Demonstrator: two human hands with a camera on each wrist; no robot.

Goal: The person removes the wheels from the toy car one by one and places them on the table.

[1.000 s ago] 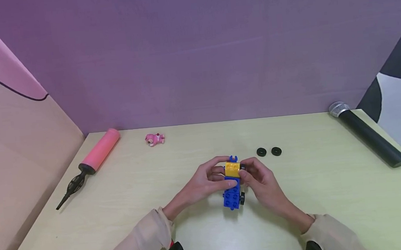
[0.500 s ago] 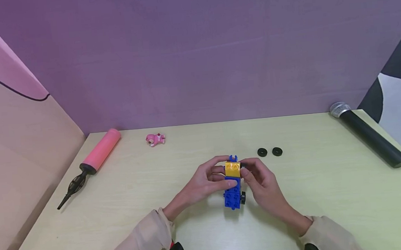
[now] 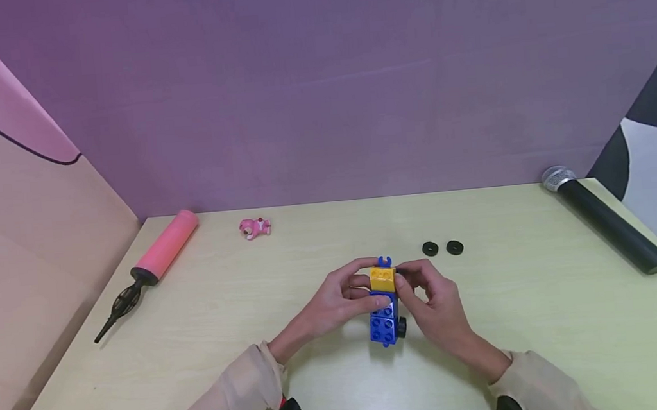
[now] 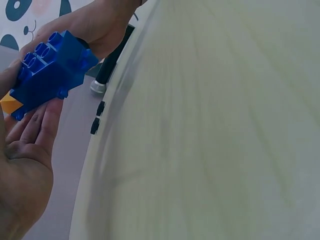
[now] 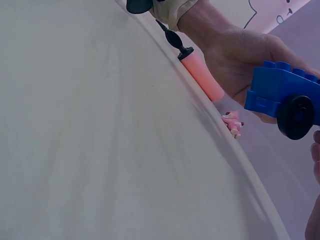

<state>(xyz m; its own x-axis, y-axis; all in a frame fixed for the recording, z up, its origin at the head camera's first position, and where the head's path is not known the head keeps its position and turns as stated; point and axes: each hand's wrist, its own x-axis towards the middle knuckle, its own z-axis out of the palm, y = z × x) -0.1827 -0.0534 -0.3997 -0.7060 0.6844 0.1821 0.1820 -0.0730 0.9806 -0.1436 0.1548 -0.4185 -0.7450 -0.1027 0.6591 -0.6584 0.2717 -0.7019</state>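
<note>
A toy car of building bricks, with a blue studded body (image 3: 383, 330) and a yellow brick (image 3: 383, 279), is held up over the table. My left hand (image 3: 336, 302) grips it from the left, thumb on the blue studs and fingers underneath. My right hand (image 3: 439, 305) pinches a black wheel at the yellow brick's right side; its fingers mostly hide this wheel. Another black wheel (image 5: 287, 121) sits on the car's near right side in the right wrist view. In the left wrist view a bare blue peg (image 4: 62, 93) sticks out of the body's left side.
Two loose black wheels (image 3: 427, 251) lie beyond the right hand. A pink bear figure (image 3: 256, 228) lies at the back. A pink hand pump (image 3: 168, 245) is at the left, a black microphone (image 3: 608, 225) at the right. A purple wall (image 3: 319, 90) closes off the back.
The right fingers have closed further over the wheel beside the yellow brick, so less of it shows. The car has shifted very slightly toward the right. Both hands keep their hold.
</note>
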